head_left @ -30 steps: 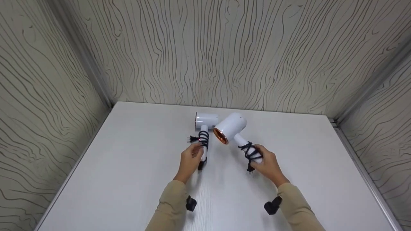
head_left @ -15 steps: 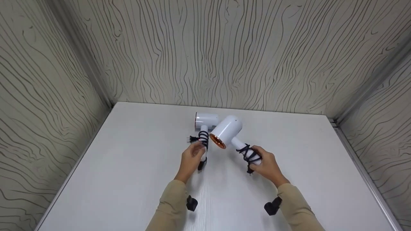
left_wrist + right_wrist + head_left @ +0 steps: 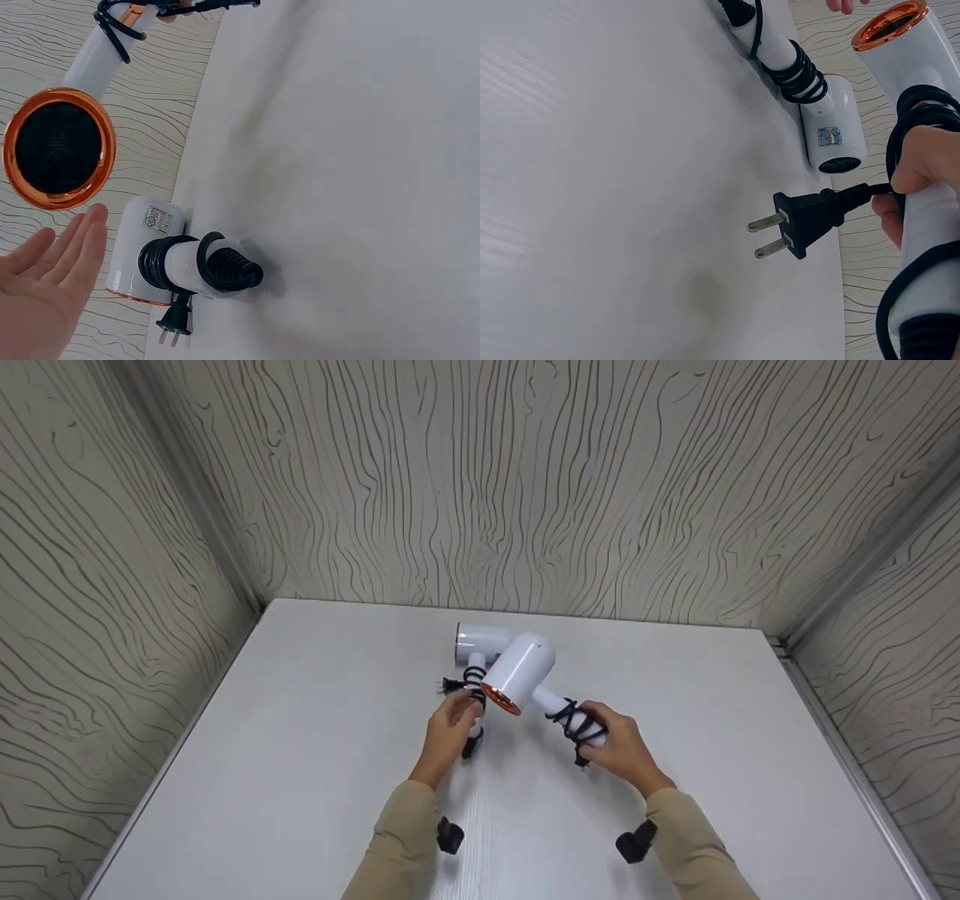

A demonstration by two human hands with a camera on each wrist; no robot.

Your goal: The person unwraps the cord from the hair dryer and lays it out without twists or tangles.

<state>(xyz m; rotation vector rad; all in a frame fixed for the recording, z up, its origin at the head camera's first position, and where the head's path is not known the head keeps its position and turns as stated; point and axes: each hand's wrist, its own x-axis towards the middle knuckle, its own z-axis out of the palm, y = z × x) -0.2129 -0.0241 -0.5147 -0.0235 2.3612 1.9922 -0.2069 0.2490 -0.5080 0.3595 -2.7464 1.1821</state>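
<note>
My right hand (image 3: 621, 746) grips the cord-wrapped handle of a white hair dryer (image 3: 527, 661), raised above the table. Its copper-rimmed end tilts down to the left, and its two-pin plug (image 3: 810, 221) hangs free in the right wrist view. A second white hair dryer (image 3: 480, 640) lies on the table behind, black cord wound round its handle, a plug (image 3: 175, 318) sticking out beside it. My left hand (image 3: 448, 733) is over the lying dryer's handle and hides part of it. Its fingers extend loosely just below the raised dryer's rim (image 3: 106, 154), holding nothing.
The white table (image 3: 315, 735) ends at a back wall (image 3: 480, 495) with a wood-grain pattern. Similar side walls (image 3: 82, 660) stand left and right, with grey metal strips at the corners. Black wrist mounts (image 3: 450, 835) sit below both sleeves.
My right hand has swung the raised hair dryer's head left and toward me, so its rim comes closer to my left hand. My left hand has barely shifted. The lying dryer has stayed put.
</note>
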